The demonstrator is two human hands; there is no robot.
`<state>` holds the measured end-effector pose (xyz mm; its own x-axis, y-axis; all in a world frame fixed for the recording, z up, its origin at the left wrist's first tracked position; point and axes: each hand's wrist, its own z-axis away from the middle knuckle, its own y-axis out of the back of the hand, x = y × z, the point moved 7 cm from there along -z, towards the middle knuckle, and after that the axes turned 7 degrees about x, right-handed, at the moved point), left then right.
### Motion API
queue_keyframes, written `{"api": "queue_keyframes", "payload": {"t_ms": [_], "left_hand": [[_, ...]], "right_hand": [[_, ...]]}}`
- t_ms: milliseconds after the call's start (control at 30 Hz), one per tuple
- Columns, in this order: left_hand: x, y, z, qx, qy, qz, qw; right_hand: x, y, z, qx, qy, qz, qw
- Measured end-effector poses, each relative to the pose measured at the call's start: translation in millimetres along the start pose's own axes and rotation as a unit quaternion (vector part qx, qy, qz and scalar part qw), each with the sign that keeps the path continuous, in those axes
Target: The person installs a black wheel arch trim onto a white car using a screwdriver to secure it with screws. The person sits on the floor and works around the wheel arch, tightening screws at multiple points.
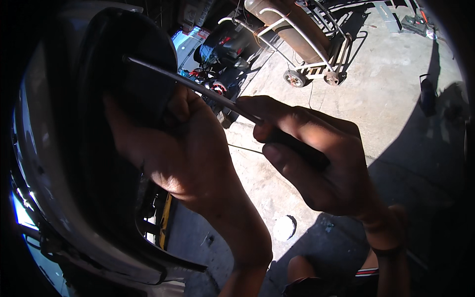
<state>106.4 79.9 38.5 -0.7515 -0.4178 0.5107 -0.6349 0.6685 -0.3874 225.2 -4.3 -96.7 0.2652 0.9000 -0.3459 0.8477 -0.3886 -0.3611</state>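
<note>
My right hand [326, 153] is closed around the dark handle of a screwdriver [198, 88]. Its long metal shaft points up and left, and the tip meets a black curved panel [143, 37] at a small dark spot. My left hand [188, 143] grips that panel from below, near its right edge, with the thumb side and curled fingers pressed to it; some fingertips are lost in shadow. The panel sits against the inner side of a vehicle body part [69, 218] with a shiny, curved outer surface at the left.
On the concrete floor [391, 59] a wheeled cart [316, 69] carries a large brown gas cylinder [297, 34]. A dark motorcycle [222, 47] stands beyond my left hand. A round white object [284, 227] lies low on the floor, and a yellow bar [165, 222] shows beneath the body part.
</note>
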Motion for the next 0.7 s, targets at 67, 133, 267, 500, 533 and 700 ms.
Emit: {"api": "queue_keyframes", "payload": {"t_ms": [67, 133, 267, 500, 533, 700], "left_hand": [[0, 3, 2, 0.039, 0.004, -0.011, 0.999], [-4, 5, 6, 0.091, 0.021, -0.022, 0.995], [-5, 7, 19, 0.235, 0.048, -0.043, 0.970], [-30, 40, 39, 0.027, 0.232, -0.205, 0.951], [-24, 41, 40, 0.029, 0.246, -0.229, 0.941], [-13, 24, 55, -0.087, 0.428, -0.279, 0.855]], "right_hand": [[-9, 1, -5, 0.008, 0.003, 0.004, 1.000], [-12, 2, -2, 0.034, 0.027, 0.014, 0.999], [-18, -1, -2, -0.084, -0.028, 0.140, 0.986], [-9, 14, 26, -0.069, 0.003, 0.132, 0.989], [-7, 13, 28, -0.070, -0.014, 0.118, 0.990], [-3, 10, 32, -0.041, -0.003, 0.073, 0.997]]}}
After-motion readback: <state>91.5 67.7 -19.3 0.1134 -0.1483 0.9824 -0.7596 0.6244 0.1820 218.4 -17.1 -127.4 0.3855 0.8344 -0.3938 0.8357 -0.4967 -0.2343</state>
